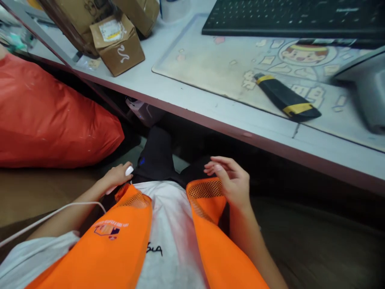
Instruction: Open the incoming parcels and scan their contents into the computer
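My left hand (118,176) rests low by my left thigh, its fingers curled. Something small and white (129,170) shows at its fingertips, too little visible to name. A white cable (72,204) runs in from the left edge and ends near my left wrist, partly hidden by the orange vest (120,228). My right hand (233,180) hovers over my lap at the vest's right edge. Its fingers are loosely bent and apart, with nothing between them. Beyond my right hand, on the desk mat (204,60), lies a black and yellow box cutter (284,96).
A white desk (180,94) spans the view ahead. It bears a small cardboard box (126,54) among other boxes, a black keyboard (285,18) and a grey device (368,88) at the right. A large red bag (54,116) bulges at the left, beside the desk.
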